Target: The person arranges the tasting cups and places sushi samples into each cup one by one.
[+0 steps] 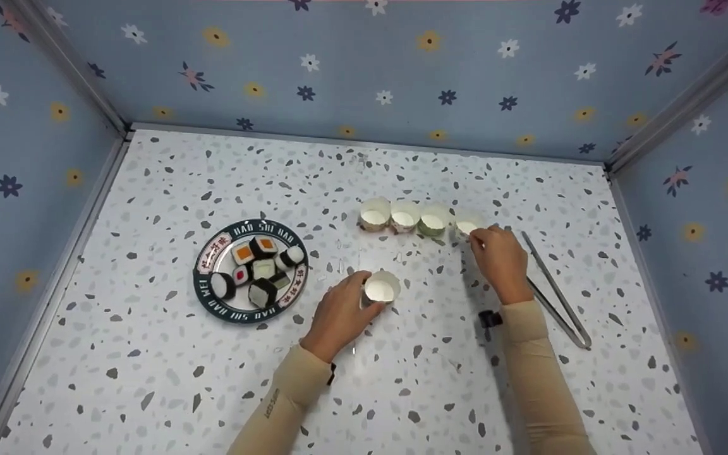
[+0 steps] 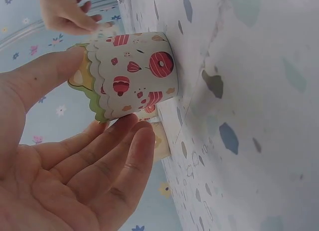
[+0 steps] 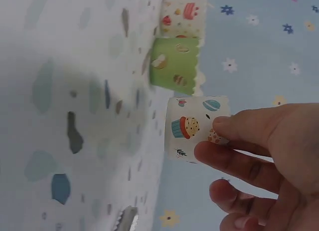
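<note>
My left hand [image 1: 339, 309] holds a few nested paper baking cups [image 1: 382, 287] near the table's middle. In the left wrist view the thumb is on one side of their scalloped rims and the fingers on the other; the outer baking cup [image 2: 132, 76] is white with red cake prints, with green and white rims stacked behind it. My right hand [image 1: 500, 259] pinches a white baking cup [image 3: 192, 126] with a cupcake print, thumb and forefinger at its rim. It is at the right end of a row, beside a green baking cup [image 1: 432, 222].
Two more baking cups, one white with red prints [image 1: 404, 218] and one tan [image 1: 374, 218], continue the row leftward. A round plate [image 1: 207, 292] of sushi pieces [image 1: 263, 268] lies at left. Metal tongs [image 1: 560, 294] lie right of the right hand. Floral walls [image 1: 364, 69] surround the table.
</note>
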Available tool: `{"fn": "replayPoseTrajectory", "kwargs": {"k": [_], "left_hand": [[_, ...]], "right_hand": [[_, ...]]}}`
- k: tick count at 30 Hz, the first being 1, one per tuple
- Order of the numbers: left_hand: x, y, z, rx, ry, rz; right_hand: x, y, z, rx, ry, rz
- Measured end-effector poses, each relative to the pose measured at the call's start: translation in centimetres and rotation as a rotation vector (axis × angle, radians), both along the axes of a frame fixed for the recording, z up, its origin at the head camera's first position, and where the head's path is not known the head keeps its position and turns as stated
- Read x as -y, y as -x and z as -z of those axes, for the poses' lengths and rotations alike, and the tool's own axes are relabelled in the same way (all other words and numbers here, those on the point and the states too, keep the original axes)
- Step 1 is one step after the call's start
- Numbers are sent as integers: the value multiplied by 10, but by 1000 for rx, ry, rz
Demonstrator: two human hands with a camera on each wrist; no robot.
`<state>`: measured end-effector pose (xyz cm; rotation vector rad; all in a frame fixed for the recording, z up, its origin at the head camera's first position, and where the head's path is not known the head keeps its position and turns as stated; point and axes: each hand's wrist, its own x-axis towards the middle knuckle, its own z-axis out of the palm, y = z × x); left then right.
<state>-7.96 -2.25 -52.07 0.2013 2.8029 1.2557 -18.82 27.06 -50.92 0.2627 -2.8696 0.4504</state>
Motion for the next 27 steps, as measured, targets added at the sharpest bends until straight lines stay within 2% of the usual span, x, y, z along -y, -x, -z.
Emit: {"fn": "replayPoseTrajectory", "kwargs": {"k": [6, 13, 15, 18, 21, 23, 27], "left_hand": [[-1, 1, 0, 17, -2, -5], [-1, 1, -1, 3, -2, 6], [-1, 0, 0, 7, -1, 7], [-1, 1, 0, 16, -1, 5], [-1, 0, -1, 25, -2, 6], [0, -1, -1, 24, -3, 7], [1, -2, -1, 12, -16, 7]], "right_hand": [[-1, 13, 11, 82, -15, -8], [2, 17, 10, 146, -6, 30], [3, 15, 8, 136, -8, 40], [8, 7, 4, 69, -12, 39], [18, -10, -2, -26, 17, -41], [28, -24, -5, -59, 54, -154], [52, -50, -7, -2, 129, -433]]}}
